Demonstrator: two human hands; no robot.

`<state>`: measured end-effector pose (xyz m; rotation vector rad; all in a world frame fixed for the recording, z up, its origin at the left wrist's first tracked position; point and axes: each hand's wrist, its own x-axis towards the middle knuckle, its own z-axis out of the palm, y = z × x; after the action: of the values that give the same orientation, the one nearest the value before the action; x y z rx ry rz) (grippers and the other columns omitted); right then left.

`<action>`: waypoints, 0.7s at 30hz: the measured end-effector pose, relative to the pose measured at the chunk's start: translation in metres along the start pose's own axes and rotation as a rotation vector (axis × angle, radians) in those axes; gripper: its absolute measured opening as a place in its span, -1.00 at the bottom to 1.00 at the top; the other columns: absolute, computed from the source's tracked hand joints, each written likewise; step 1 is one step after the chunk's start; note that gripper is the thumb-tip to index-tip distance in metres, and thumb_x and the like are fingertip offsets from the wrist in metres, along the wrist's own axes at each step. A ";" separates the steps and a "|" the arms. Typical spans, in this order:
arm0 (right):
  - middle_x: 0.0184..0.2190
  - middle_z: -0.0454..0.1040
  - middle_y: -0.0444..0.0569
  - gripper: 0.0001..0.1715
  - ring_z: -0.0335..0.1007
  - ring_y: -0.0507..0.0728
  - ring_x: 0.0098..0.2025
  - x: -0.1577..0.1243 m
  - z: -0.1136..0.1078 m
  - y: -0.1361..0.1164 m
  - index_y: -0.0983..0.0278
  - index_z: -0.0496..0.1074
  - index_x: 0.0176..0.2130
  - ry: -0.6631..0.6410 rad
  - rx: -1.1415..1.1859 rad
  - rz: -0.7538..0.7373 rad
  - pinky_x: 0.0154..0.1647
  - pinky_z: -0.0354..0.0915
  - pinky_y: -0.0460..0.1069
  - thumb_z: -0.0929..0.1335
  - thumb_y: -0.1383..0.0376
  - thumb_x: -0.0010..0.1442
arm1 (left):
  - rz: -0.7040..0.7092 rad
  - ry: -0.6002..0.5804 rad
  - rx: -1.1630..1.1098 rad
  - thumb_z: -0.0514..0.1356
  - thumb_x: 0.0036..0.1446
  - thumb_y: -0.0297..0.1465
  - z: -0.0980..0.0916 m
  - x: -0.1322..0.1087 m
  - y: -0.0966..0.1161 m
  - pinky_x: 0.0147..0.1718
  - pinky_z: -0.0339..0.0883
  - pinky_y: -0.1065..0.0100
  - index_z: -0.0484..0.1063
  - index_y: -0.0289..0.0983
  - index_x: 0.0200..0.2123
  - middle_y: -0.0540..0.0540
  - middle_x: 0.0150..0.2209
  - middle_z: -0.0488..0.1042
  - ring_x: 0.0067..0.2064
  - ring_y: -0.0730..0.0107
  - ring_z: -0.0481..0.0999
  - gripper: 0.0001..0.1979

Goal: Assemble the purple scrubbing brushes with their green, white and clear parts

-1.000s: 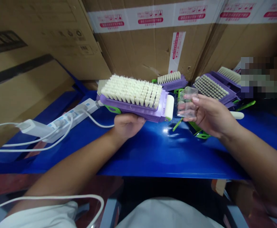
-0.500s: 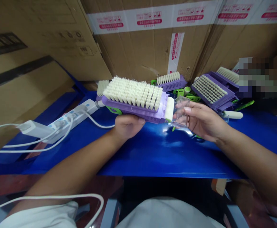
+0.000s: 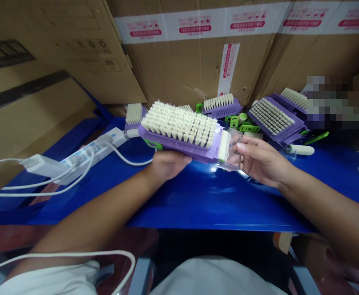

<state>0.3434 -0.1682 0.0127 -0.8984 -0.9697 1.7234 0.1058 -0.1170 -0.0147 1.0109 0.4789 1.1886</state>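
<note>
Red print on carton tape, illegible

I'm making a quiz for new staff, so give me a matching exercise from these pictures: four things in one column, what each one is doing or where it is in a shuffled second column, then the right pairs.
Column one:
1. left hand
2. right hand
3. white power strip
4. cardboard cartons

Column two:
A. lying on the blue table
B. stacked behind the table, banded with pink-printed tape
C. holding the clear plastic container
D. holding the purple bristle brush

Pairs: 1-D, 2-C, 3-A, 4-B.
</note>
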 end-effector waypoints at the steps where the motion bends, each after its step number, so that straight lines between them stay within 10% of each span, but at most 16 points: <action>1: -0.38 0.71 -0.13 -0.41 0.70 0.05 -0.40 0.000 0.000 0.000 0.25 0.54 -0.21 -0.004 0.000 0.003 -0.32 0.62 -0.10 0.78 0.08 -0.04 | -0.002 -0.014 0.001 0.34 -0.34 -0.53 -0.001 0.000 -0.001 0.38 0.52 -0.13 0.66 -0.13 -0.17 0.05 -0.25 0.77 0.15 -0.12 0.74 -0.47; 21: -0.46 0.66 -0.17 -0.35 0.63 0.02 -0.46 0.000 0.003 0.004 0.22 0.50 -0.23 0.037 -0.022 0.007 -0.39 0.57 -0.12 0.79 0.07 -0.11 | -0.072 -0.063 -0.015 0.46 -0.35 -0.57 -0.007 -0.001 -0.005 0.48 0.38 -0.22 0.72 -0.11 -0.18 0.05 -0.10 0.80 0.28 -0.19 0.67 -0.47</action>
<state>0.3389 -0.1700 0.0104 -0.9457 -0.9641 1.6995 0.1027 -0.1149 -0.0223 1.0065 0.4526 1.0916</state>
